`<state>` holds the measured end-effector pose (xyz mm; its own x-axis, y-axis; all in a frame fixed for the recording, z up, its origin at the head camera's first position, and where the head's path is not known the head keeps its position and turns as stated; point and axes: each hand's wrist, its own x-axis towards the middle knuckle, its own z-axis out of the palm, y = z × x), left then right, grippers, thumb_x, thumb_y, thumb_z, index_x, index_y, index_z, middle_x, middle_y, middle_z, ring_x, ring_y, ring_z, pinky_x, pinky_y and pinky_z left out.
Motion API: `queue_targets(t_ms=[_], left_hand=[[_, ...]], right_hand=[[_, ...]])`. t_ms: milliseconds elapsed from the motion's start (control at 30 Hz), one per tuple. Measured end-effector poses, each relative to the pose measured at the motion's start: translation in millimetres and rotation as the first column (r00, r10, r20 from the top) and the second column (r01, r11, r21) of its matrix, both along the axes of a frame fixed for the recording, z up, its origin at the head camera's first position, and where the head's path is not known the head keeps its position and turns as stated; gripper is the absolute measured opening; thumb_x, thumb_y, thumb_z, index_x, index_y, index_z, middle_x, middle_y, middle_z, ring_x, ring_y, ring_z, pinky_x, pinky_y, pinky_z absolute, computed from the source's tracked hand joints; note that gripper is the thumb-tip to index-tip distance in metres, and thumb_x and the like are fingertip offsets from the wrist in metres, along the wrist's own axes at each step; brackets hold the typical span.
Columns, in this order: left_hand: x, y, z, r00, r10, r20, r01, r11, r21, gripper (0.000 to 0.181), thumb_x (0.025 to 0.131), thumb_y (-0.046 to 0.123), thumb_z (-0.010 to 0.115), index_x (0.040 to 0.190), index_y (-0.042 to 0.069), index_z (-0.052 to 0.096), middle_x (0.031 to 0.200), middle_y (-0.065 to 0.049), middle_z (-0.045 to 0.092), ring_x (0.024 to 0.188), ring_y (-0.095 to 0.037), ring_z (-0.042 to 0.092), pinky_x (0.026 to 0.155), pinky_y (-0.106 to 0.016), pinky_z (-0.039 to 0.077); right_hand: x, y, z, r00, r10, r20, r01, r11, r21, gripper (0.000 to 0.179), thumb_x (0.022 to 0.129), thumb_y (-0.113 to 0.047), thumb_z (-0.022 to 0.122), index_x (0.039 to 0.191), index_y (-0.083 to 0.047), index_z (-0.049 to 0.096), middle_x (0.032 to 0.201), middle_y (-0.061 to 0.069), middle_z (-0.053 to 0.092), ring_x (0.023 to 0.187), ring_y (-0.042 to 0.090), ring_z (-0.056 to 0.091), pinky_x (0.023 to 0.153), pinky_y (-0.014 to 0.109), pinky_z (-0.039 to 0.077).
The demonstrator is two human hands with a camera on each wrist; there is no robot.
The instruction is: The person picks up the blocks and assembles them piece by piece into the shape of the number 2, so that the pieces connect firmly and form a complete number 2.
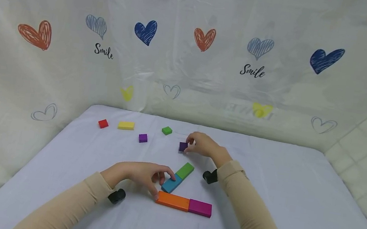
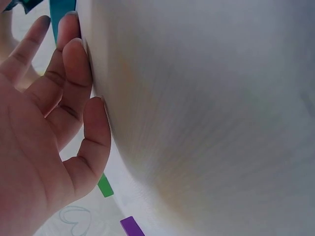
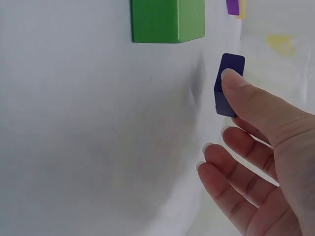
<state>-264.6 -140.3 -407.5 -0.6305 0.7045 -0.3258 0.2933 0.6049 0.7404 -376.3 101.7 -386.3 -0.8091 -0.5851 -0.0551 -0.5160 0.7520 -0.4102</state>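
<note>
- Two hands are at work over a white-covered table point(image 1: 266, 183).
- Right hand point(image 1: 205, 146): thumb and finger pinch a dark block point(image 1: 183, 147) near the far edge, left of that edge's midpoint. Whether it is off the cloth cannot be determined.
- Left hand point(image 1: 145, 174): fingers loosely bent, gripping nothing outright; index fingertip on the blue block point(image 1: 171, 184), thumb at the left end of the orange block point(image 1: 172, 201).
- Well in from the far edge: orange block and magenta block point(image 1: 200, 208) end to end; blue block and green block point(image 1: 185, 170) end to end, slanting toward that edge.
- Along the far edge's left half: red block point(image 1: 103, 124) nearest the corner, then yellow block point(image 1: 126, 125), purple block point(image 1: 143, 138), small green block point(image 1: 167, 130).
- Assessment: pinch appears adequate. Advised: raise the dark block straight, lower it squarely, release gently. Left fingertips should press lightly; sideways pressure could part the slanted pair.
</note>
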Motion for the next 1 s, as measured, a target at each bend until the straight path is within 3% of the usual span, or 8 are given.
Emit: queue_targets(t_ms=[233, 567, 1000], left_hand=[[1.0, -0.1, -0.4, 1.000, 0.001, -0.006, -0.001, 1.000, -0.003, 0.057, 0.087, 0.016, 0.084, 0.136, 0.025, 0.056, 0.100, 0.001, 0.061, 0.095, -0.017, 0.053, 0.079, -0.029, 0.044], [0.9, -0.8, -2.5, 1.000, 0.003, 0.012, -0.003, 1.000, 0.014, 0.057, 0.087, 0.015, 0.084, 0.136, 0.025, 0.056, 0.100, 0.000, 0.061, 0.095, -0.018, 0.053, 0.079, -0.030, 0.044], [1.4, 0.0, -1.5, 1.000, -0.008, 0.004, 0.008, 1.000, 0.022, 0.057, 0.087, 0.015, 0.084, 0.136, 0.024, 0.056, 0.099, 0.000, 0.061, 0.094, -0.017, 0.053, 0.078, -0.029, 0.044]], right_hand=[[5.0, 3.2, -0.4, 0.999, -0.036, 0.021, 0.037, 0.999, -0.005, 0.032, 0.091, -0.022, 0.081, 0.115, -0.006, 0.069, 0.107, 0.007, 0.064, 0.100, 0.024, 0.057, 0.092, 0.039, 0.051], [13.4, 13.2, 2.3, 0.999, -0.004, -0.038, 0.003, 1.000, -0.019, 0.031, 0.089, -0.021, 0.083, 0.112, -0.004, 0.070, 0.104, 0.007, 0.065, 0.096, 0.023, 0.059, 0.090, 0.039, 0.052], [24.5, 23.7, 6.8, 0.998, -0.042, -0.044, 0.041, 0.999, -0.025, 0.033, 0.088, -0.021, 0.083, 0.114, -0.005, 0.070, 0.105, 0.007, 0.065, 0.098, 0.024, 0.059, 0.090, 0.038, 0.054]])
